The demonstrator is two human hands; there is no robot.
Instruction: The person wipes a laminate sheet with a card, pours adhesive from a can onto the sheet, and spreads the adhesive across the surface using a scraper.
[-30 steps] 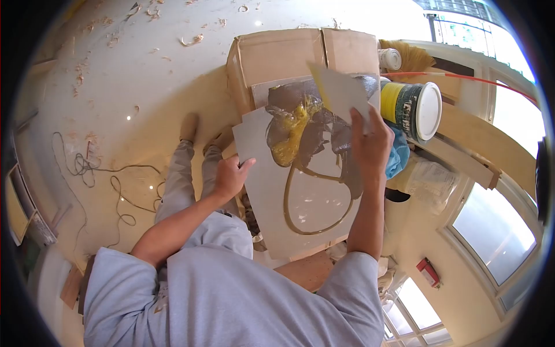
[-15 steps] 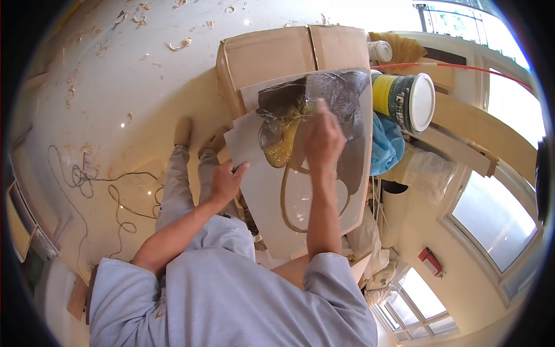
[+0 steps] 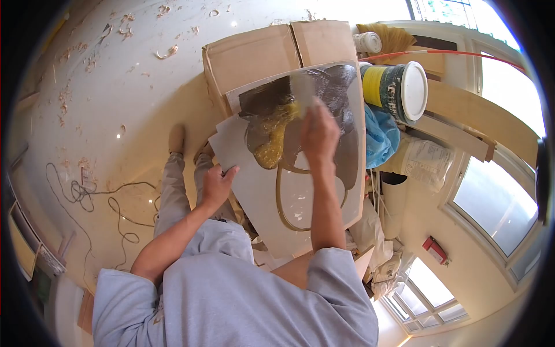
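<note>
My right hand [image 3: 321,137] is closed around a flat, pale spreader [image 3: 302,92], blurred by motion. Its blade lies over wet glue on a large grey sheet [image 3: 245,173]. Dark brown glue [image 3: 269,95] coats the far part, and a thicker yellowish pool [image 3: 269,151] sits left of my right hand. A looping brown line of glue [image 3: 278,202] runs across the near part. At the sheet's left edge, my left hand [image 3: 216,188] is closed, thumb over the top; its fingers underneath are partly hidden.
Cardboard boxes [image 3: 251,55] support the sheet. To the right stand a lidded bucket [image 3: 399,89], a blue plastic bag [image 3: 380,139] and long boards [image 3: 480,115]. Wood shavings [image 3: 166,52] and a loose cable [image 3: 124,188] lie on the floor at left.
The spreader has swept across the glue and its blade now shows broader. My view has shifted slightly, moving the scene left. My left hand stays at the sheet's edge.
</note>
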